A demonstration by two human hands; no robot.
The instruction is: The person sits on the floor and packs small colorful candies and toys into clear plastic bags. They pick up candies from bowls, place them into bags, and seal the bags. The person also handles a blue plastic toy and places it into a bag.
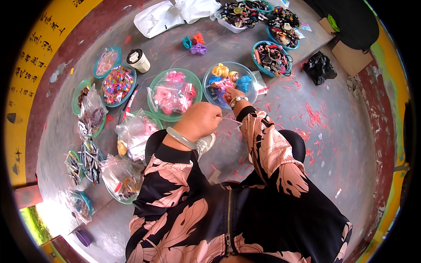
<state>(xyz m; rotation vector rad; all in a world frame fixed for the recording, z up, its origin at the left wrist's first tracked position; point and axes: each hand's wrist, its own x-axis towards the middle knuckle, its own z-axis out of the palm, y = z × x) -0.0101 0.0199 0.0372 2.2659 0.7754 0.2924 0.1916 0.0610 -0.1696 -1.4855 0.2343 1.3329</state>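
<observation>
Grey concrete floor (302, 131) serves as the workbench, and the bowls are fanned out in an arc in front of the seated person, seemingly so that each kind of piece lies within an arm's reach; the clear bowl of hair clips (228, 83) sits straight ahead, a green bowl of pink pieces in bags (174, 94) just beside it on the left, a bowl of bright beads (116, 84) further left, and more bagged bowls curve round toward the knee. The left hand (199, 120) is closed in a loose fist above the knees, pinching a thin pale cord (230, 121) that runs taut to the right; a pale bangle (180, 138) sits on its wrist. The right hand (233, 94) reaches forward into the clear bowl, its fingers curled down among the clips and touching them; whether it grips one cannot be told, since the fingers are partly hidden. Three loose clips (195, 44) lie apart on the floor beyond, near a small white tub (138, 60).
</observation>
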